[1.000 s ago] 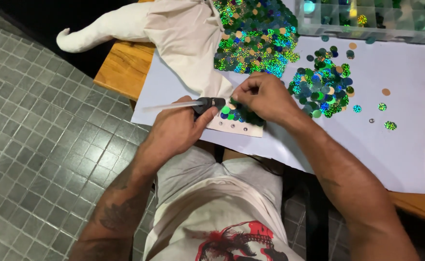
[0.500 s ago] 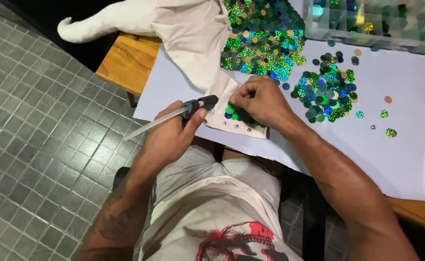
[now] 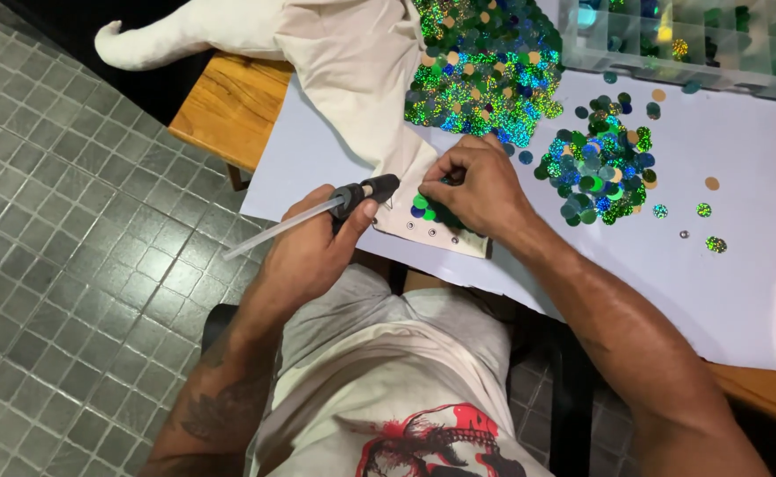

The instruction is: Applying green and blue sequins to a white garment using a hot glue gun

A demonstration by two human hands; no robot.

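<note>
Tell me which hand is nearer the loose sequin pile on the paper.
Right. The right hand rests on the fabric edge just left of the sequin pile; the left hand, gripping the glue gun, sits farther left, beyond the right hand.

Packaging: one clear plastic compartment box (image 3: 688,40), rectangular, at far edge of table, top right; divided into small cells holding green, blue and yellow sequins. Labels, signs, screens: none visible.
</note>
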